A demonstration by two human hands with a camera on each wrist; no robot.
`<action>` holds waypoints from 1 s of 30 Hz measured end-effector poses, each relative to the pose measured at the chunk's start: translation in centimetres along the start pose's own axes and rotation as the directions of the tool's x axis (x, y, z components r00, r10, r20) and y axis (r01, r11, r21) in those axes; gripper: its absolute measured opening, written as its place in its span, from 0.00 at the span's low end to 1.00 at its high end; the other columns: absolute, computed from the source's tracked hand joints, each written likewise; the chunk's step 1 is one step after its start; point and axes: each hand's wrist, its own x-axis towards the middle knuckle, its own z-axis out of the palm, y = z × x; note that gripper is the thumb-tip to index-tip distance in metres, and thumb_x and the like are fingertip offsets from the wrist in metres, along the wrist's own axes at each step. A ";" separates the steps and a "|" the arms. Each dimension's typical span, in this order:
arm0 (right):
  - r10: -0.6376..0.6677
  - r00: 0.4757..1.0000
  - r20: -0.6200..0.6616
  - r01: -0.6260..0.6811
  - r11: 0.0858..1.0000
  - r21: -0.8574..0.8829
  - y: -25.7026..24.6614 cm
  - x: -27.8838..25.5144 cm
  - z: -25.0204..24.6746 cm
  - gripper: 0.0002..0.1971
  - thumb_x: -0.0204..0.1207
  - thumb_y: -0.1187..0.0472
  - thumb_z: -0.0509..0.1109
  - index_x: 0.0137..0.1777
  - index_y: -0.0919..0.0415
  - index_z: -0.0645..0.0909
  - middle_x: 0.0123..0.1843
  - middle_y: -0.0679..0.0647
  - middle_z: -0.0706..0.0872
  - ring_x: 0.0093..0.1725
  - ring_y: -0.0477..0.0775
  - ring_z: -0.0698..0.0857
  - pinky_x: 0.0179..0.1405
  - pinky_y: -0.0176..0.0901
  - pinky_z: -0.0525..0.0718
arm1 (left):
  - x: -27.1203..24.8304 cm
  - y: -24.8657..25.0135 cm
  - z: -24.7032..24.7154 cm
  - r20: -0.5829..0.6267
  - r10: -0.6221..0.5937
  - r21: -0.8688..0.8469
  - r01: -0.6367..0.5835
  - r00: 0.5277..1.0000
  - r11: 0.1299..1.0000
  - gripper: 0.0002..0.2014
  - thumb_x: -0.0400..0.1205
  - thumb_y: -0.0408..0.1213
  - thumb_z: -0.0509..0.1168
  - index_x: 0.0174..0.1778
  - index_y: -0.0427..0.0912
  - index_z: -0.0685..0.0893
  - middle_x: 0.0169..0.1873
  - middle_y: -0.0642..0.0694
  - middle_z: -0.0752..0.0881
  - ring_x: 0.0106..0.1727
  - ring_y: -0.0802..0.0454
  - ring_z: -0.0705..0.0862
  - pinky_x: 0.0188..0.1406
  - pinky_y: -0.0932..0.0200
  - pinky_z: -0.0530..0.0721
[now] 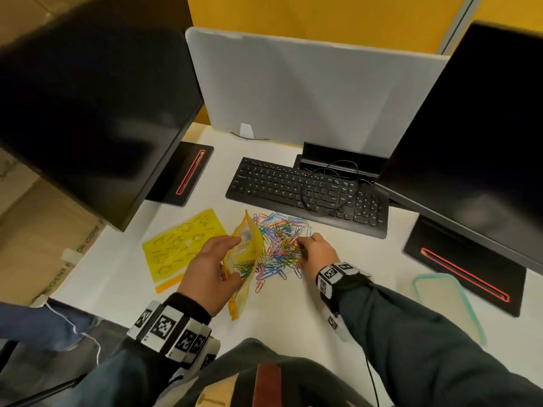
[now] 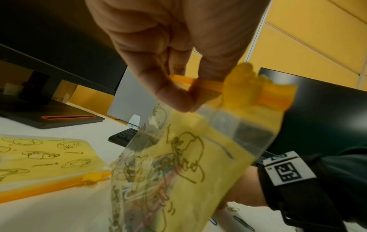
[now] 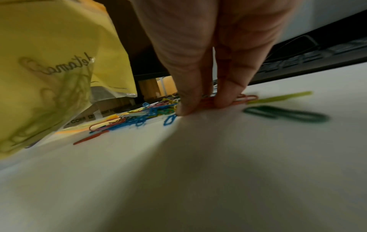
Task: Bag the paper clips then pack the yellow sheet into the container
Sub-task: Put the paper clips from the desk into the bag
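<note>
**Barely started: most clips still loose**

Only a few clips sit inside the yellow zip bag (image 1: pixel 245 254), which my left hand (image 1: pixel 213 270) holds upright by its mouth edge, thumb and fingers pinching the plastic beside the slider. My right hand (image 1: pixel 316 251) is down on the desk (image 1: pixel 308 312), fingertips (image 3: pixel 186 108) pressing into the pile of paper clips (image 1: pixel 282 245) to gather some; whether any are truly in that grip, I cannot tell. The heap lies at the bag's three o'clock. Left to do, I judge: nearly all the clips, then the yellow sheet (image 1: pixel 182 245), flat at the bag's nine o'clock, into the container (image 1: pixel 446 304) far off at three o'clock.
</note>
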 end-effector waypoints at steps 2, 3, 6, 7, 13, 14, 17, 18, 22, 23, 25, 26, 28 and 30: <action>-0.039 0.999 0.025 0.040 0.997 -0.068 -0.9 0.5 0.5 0.17 0.76 0.66 0.64 0.66 0.60 0.77 0.60 0.62 0.78 0.59 0.64 0.80 0.57 0.49 0.80 | -0.1 -0.1 0.1 0.013 -0.011 -0.004 0.011 1.000 1.000 0.29 0.68 0.26 0.71 0.65 0.48 0.77 0.58 0.58 0.72 0.24 0.60 0.73 0.32 0.81 0.73; -0.059 0.997 0.040 0.063 0.992 -0.107 -1.1 0.6 0.7 0.16 0.77 0.67 0.62 0.65 0.62 0.76 0.60 0.63 0.79 0.59 0.65 0.81 0.56 0.49 0.80 | -0.1 -0.2 0.1 0.016 -0.012 -0.009 0.012 1.000 1.000 0.29 0.67 0.26 0.71 0.65 0.48 0.77 0.58 0.58 0.72 0.25 0.58 0.73 0.32 0.81 0.73; -0.065 0.997 0.050 0.072 0.985 -0.157 -0.8 0.7 0.7 0.12 0.78 0.69 0.59 0.59 0.65 0.78 0.58 0.64 0.81 0.57 0.65 0.82 0.54 0.49 0.80 | 0.0 -0.1 0.3 0.025 -0.001 -0.036 0.002 1.000 0.999 0.29 0.67 0.26 0.71 0.64 0.48 0.77 0.57 0.57 0.72 0.25 0.60 0.73 0.32 0.81 0.72; -0.044 0.999 0.031 0.048 0.989 -0.139 -0.5 0.5 0.5 0.11 0.77 0.68 0.59 0.57 0.64 0.79 0.57 0.64 0.83 0.56 0.65 0.82 0.54 0.48 0.80 | 0.1 0.0 0.3 0.029 0.006 -0.049 -0.005 1.000 0.999 0.29 0.66 0.26 0.71 0.63 0.48 0.78 0.57 0.57 0.73 0.24 0.60 0.73 0.32 0.82 0.72; 0.170 0.980 -0.102 -0.111 0.896 0.431 -0.9 -2.0 -3.4 0.04 0.73 0.67 0.71 0.45 0.59 0.84 0.41 0.58 0.86 0.37 0.54 0.84 0.38 0.39 0.82 | 0.7 0.2 1.1 0.050 -0.013 -0.095 0.017 0.999 0.995 0.29 0.64 0.35 0.78 0.61 0.49 0.79 0.56 0.57 0.72 0.27 0.62 0.74 0.31 0.81 0.73; 0.185 0.977 -0.103 -0.089 0.799 0.595 -1.7 -2.7 -4.2 0.05 0.72 0.69 0.72 0.44 0.59 0.83 0.38 0.58 0.85 0.31 0.51 0.83 0.32 0.36 0.83 | 0.8 0.3 1.3 0.061 -0.016 -0.097 0.022 0.998 0.995 0.29 0.63 0.37 0.79 0.60 0.48 0.79 0.56 0.57 0.73 0.27 0.63 0.74 0.31 0.81 0.73; 0.120 0.990 -0.074 0.009 0.471 0.882 -4.8 -4.0 -6.2 0.09 0.71 0.74 0.72 0.40 0.59 0.81 0.32 0.56 0.82 0.21 0.43 0.82 0.23 0.31 0.83 | 1.2 0.6 1.9 0.101 0.002 -0.106 0.009 0.995 0.994 0.32 0.60 0.40 0.80 0.61 0.48 0.79 0.57 0.54 0.74 0.30 0.65 0.74 0.31 0.82 0.72; 0.077 0.995 -0.070 0.031 0.422 0.906 -5.9 -4.3 -6.4 0.09 0.71 0.74 0.72 0.41 0.60 0.81 0.32 0.57 0.82 0.21 0.43 0.82 0.24 0.32 0.83 | 1.4 0.7 2.1 0.113 0.008 -0.100 0.003 0.994 0.995 0.33 0.60 0.40 0.80 0.61 0.47 0.78 0.57 0.54 0.73 0.31 0.66 0.74 0.32 0.83 0.71; -0.090 0.995 -0.035 0.072 0.451 0.890 -8.4 -4.7 -5.7 0.12 0.70 0.77 0.72 0.39 0.57 0.83 0.33 0.54 0.83 0.26 0.36 0.83 0.28 0.30 0.84 | 1.7 0.9 2.2 0.113 0.018 -0.074 -0.010 0.993 0.997 0.33 0.59 0.40 0.80 0.60 0.44 0.77 0.55 0.55 0.71 0.30 0.62 0.74 0.32 0.82 0.69; -0.114 0.993 -0.041 0.091 0.479 0.873 -8.5 -4.7 -5.4 0.14 0.69 0.76 0.72 0.39 0.54 0.84 0.34 0.52 0.84 0.28 0.36 0.83 0.30 0.30 0.84 | 1.7 0.8 2.1 0.103 0.012 -0.070 -0.005 0.995 0.998 0.32 0.59 0.40 0.80 0.59 0.43 0.77 0.55 0.55 0.71 0.30 0.61 0.73 0.31 0.81 0.70; -0.082 0.993 -0.087 0.116 0.500 0.858 -8.0 -4.3 -5.4 0.16 0.70 0.73 0.73 0.39 0.48 0.86 0.37 0.50 0.88 0.33 0.40 0.85 0.36 0.35 0.86 | 1.6 0.4 1.9 0.081 -0.005 -0.088 0.013 0.997 0.996 0.32 0.60 0.38 0.80 0.60 0.45 0.78 0.56 0.55 0.72 0.28 0.60 0.74 0.29 0.80 0.72; -0.029 0.994 -0.108 0.108 0.507 0.855 -7.1 -3.9 -5.4 0.15 0.71 0.72 0.72 0.41 0.47 0.86 0.41 0.51 0.88 0.35 0.43 0.85 0.37 0.38 0.87 | 1.5 0.1 1.8 0.072 -0.012 -0.103 0.020 0.997 0.995 0.33 0.60 0.37 0.80 0.61 0.47 0.78 0.56 0.54 0.73 0.27 0.60 0.75 0.29 0.80 0.73; 0.093 0.989 -0.114 0.035 0.603 0.797 -4.7 -3.2 -5.6 0.12 0.73 0.70 0.71 0.48 0.51 0.84 0.46 0.55 0.86 0.36 0.45 0.83 0.36 0.43 0.89 | 1.3 -0.2 1.6 0.057 -0.022 -0.116 0.028 0.998 0.993 0.33 0.60 0.34 0.80 0.61 0.49 0.78 0.57 0.54 0.74 0.25 0.58 0.76 0.29 0.81 0.73; 0.165 0.986 -0.020 -0.137 0.876 0.462 -1.4 -2.7 -4.8 0.16 0.70 0.66 0.74 0.57 0.54 0.80 0.48 0.54 0.82 0.42 0.50 0.82 0.46 0.49 0.88 | 1.1 -0.2 1.4 0.042 -0.024 -0.121 0.029 0.999 0.992 0.32 0.61 0.32 0.79 0.60 0.50 0.79 0.56 0.55 0.73 0.23 0.51 0.77 0.29 0.80 0.74</action>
